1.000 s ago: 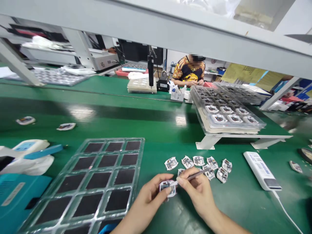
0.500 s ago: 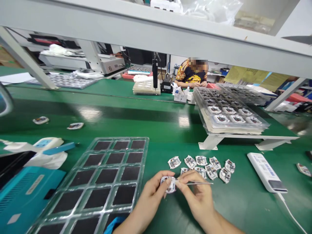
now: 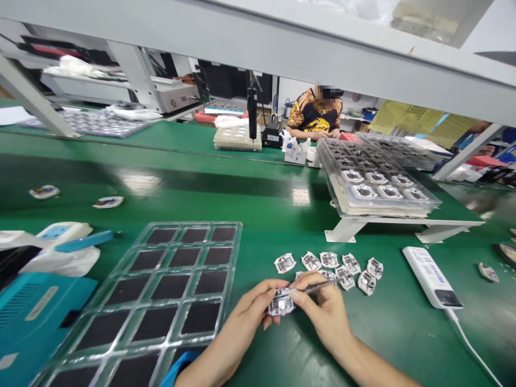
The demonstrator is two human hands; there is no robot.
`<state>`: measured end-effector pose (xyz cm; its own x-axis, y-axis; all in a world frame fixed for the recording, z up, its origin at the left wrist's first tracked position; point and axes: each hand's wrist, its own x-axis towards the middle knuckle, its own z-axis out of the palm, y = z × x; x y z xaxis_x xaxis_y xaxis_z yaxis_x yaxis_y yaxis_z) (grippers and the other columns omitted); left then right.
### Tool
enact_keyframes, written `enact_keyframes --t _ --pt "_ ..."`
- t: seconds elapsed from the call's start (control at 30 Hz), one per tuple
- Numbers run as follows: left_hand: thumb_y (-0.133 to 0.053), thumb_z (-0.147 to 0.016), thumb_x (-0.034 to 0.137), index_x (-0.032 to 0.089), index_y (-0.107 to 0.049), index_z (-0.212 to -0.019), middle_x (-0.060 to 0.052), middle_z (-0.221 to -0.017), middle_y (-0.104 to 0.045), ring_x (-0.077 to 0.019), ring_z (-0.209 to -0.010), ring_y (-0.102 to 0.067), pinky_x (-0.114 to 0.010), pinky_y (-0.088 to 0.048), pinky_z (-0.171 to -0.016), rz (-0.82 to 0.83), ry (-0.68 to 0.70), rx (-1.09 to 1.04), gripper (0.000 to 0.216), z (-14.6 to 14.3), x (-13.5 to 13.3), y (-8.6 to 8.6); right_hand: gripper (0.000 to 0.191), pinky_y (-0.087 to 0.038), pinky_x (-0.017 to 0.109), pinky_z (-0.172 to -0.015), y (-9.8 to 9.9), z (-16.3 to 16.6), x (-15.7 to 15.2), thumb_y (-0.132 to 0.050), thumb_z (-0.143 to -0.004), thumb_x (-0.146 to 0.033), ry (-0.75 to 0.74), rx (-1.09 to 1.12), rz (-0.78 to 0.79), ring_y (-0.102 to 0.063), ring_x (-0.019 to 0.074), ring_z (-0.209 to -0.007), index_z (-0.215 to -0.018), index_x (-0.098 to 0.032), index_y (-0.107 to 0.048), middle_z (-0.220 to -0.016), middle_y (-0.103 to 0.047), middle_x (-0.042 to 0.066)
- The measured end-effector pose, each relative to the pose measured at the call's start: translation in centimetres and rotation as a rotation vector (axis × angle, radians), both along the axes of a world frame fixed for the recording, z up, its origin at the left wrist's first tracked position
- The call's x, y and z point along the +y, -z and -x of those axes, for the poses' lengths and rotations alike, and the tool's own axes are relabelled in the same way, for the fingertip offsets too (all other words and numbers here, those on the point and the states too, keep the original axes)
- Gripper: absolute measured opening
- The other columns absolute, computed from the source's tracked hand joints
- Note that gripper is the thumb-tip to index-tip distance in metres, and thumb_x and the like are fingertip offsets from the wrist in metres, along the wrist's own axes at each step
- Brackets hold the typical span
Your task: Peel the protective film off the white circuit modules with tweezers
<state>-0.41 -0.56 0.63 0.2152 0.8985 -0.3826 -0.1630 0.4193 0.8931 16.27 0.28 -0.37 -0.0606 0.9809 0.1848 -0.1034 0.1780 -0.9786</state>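
My left hand (image 3: 255, 302) grips a small white watch case (image 3: 281, 304) by its left side, its open inside with electronic parts facing up. Between the thumb and fingers of my right hand (image 3: 320, 303) is a thin pair of metal tweezers (image 3: 318, 286). Their tip reaches over the upper part of the case, and the shaft points up to the right. I cannot make out what the tip touches. Just beyond my hands lie several similar watch cases (image 3: 328, 260), some partly hidden by my right hand.
A clear tray with black-lined compartments (image 3: 172, 287) lies on the left, beside a teal box (image 3: 40, 317). Stacked trays of cases (image 3: 374, 185) stand on a white riser at right. A white corded device (image 3: 433, 279) lies right. A co-worker (image 3: 316, 113) sits across the bench.
The watch case has tilted, showing more of its inside. The tweezers have swung from nearly level to slanting across it. The whole view has shifted slightly.
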Motion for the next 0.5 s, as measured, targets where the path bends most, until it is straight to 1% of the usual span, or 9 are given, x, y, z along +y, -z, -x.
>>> enact_keyframes --t 0.1,0.2,0.27,0.37,0.5 --pt "-0.062 -0.080 0.052 0.016 -0.071 -0.099 -0.001 -0.074 -0.061 -0.0158 -0.066 -0.050 -0.026 -0.038 -0.059 -0.002 0.007 0.021 0.042 -0.14 -0.07 -0.04 0.008 -0.050 0.027 -0.072 -0.19 -0.07 0.15 -0.078 -0.078 -0.024 -0.031 0.001 0.042 -0.066 0.0163 -0.075 -0.075 -0.022 -0.071 -0.076 -0.071 0.000" --pt "-0.062 -0.081 0.049 0.016 -0.071 -0.098 -0.001 -0.072 -0.060 -0.0152 -0.064 -0.049 -0.026 -0.037 -0.057 -0.009 0.032 0.033 0.039 -0.23 -0.09 -0.06 0.013 -0.050 0.026 -0.067 -0.23 -0.25 0.42 -0.078 -0.078 -0.029 -0.062 0.037 0.131 -0.064 0.0152 -0.068 -0.074 -0.021 -0.069 -0.072 -0.070 -0.001" --pt "-0.062 -0.081 0.047 0.016 -0.070 -0.099 -0.001 -0.074 -0.061 -0.0153 -0.065 -0.050 -0.026 -0.038 -0.058 -0.005 0.032 0.026 0.036 -0.21 -0.09 -0.13 0.015 -0.049 0.025 -0.064 -0.17 -0.34 0.53 -0.078 -0.078 -0.032 -0.058 0.053 0.172 -0.063 0.0147 -0.065 -0.075 -0.021 -0.068 -0.070 -0.069 -0.001" --pt "-0.062 -0.080 0.043 0.018 -0.070 -0.100 -0.001 -0.078 -0.062 -0.0158 -0.067 -0.051 -0.026 -0.039 -0.059 -0.012 0.021 0.021 0.033 -0.12 -0.12 -0.26 0.015 -0.049 0.025 -0.065 0.03 -0.39 0.47 -0.078 -0.078 -0.033 -0.004 0.038 0.150 -0.063 0.0146 -0.066 -0.077 -0.021 -0.068 -0.070 -0.068 -0.001" --pt "-0.061 -0.080 0.040 0.020 -0.071 -0.101 -0.001 -0.080 -0.064 -0.0166 -0.069 -0.051 -0.026 -0.041 -0.062 -0.062 0.017 0.062 0.031 -0.04 -0.17 -0.33 0.016 -0.048 0.026 -0.067 0.39 -0.32 0.23 -0.078 -0.077 -0.034 0.047 -0.013 0.116 -0.062 0.0156 -0.070 -0.078 -0.020 -0.070 -0.073 -0.069 0.000"
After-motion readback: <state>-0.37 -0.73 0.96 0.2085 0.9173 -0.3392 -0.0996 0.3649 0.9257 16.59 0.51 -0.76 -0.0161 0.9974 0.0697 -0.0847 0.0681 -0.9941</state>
